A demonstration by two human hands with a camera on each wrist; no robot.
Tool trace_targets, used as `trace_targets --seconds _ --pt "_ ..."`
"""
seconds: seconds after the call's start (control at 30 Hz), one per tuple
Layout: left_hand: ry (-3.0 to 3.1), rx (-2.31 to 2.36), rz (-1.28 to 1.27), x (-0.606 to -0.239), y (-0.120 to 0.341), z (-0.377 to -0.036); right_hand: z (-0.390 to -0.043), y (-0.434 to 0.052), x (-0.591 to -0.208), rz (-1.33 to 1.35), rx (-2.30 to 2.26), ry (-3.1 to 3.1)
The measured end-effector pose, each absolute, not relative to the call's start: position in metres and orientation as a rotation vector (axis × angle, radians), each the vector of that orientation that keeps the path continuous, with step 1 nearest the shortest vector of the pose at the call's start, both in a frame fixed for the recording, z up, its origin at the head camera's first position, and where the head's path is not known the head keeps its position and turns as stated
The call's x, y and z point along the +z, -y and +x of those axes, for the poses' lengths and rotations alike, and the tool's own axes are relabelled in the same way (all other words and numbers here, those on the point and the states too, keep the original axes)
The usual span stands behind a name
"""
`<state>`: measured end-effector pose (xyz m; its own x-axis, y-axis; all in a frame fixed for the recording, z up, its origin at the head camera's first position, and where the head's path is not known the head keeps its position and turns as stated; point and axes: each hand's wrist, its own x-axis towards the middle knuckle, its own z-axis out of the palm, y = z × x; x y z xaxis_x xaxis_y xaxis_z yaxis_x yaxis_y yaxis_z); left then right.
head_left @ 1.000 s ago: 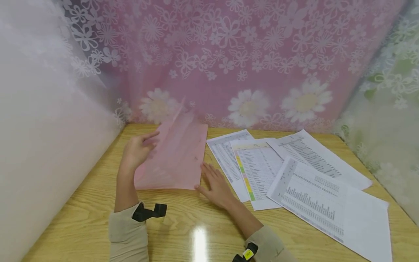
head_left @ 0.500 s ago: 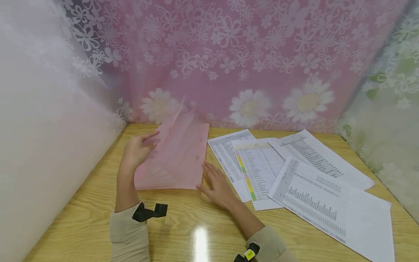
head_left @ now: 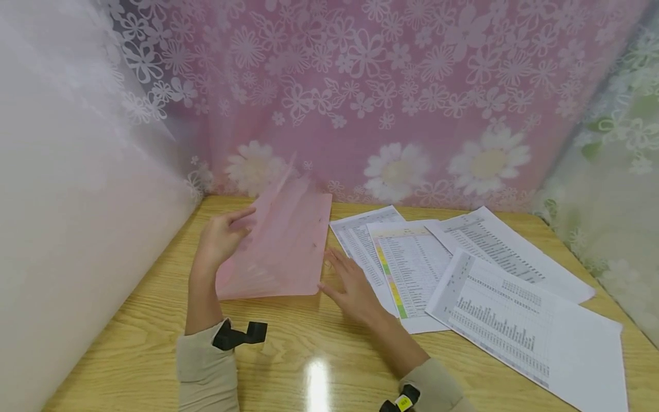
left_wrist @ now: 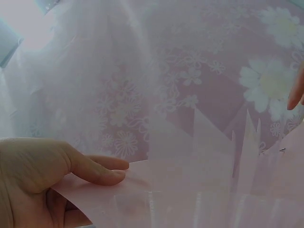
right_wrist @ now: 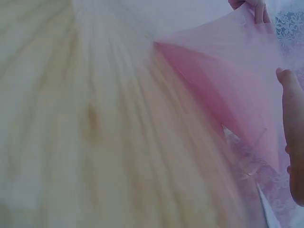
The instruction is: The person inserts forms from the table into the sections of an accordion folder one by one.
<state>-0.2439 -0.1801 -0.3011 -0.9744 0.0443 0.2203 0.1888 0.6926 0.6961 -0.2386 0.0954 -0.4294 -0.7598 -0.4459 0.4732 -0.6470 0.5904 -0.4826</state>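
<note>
A pink translucent plastic folder [head_left: 288, 246] stands partly opened at the table's left, its left cover raised and tilted. Clear sheets [left_wrist: 213, 156] fan up inside it in the left wrist view. My left hand [head_left: 218, 240] pinches the raised cover, thumb on top and fingers beneath. My right hand [head_left: 355, 289] is at the folder's lower right edge with its fingers extended and holding nothing. Its thumb tip is at the folder's corner; whether it touches I cannot tell. Also in the right wrist view is the left hand [right_wrist: 254, 8], gripping the folder's corner.
Several printed sheets lie overlapping on the wooden table [head_left: 278, 366] to the right: one with coloured rows [head_left: 412, 269], one with a bar chart [head_left: 525, 320] in front. A flowered pink curtain [head_left: 329, 103] hangs behind, and a white side panel [head_left: 92, 200] borders the left.
The right hand's fingers have lifted slightly away from the folder's right edge. My left hand keeps its hold on the cover. The whole head view has shifted a little.
</note>
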Motion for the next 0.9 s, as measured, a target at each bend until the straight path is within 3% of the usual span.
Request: trace_targets --seconds 0.3,0.57,0.9 --pt "2.714 -1.145 -0.200 -0.302 0.180 -0.245 -0.252 -0.157 -0.399 0.860 0.806 2.563" --pt "2.720 -1.151 -0.212 -0.303 0.177 -0.248 -0.252 -0.252 -0.376 0.687 0.739 2.729" --pt "2.738 -1.154 -0.214 -0.304 0.177 -0.249 -0.241 -0.371 -0.374 0.395 0.712 2.886"
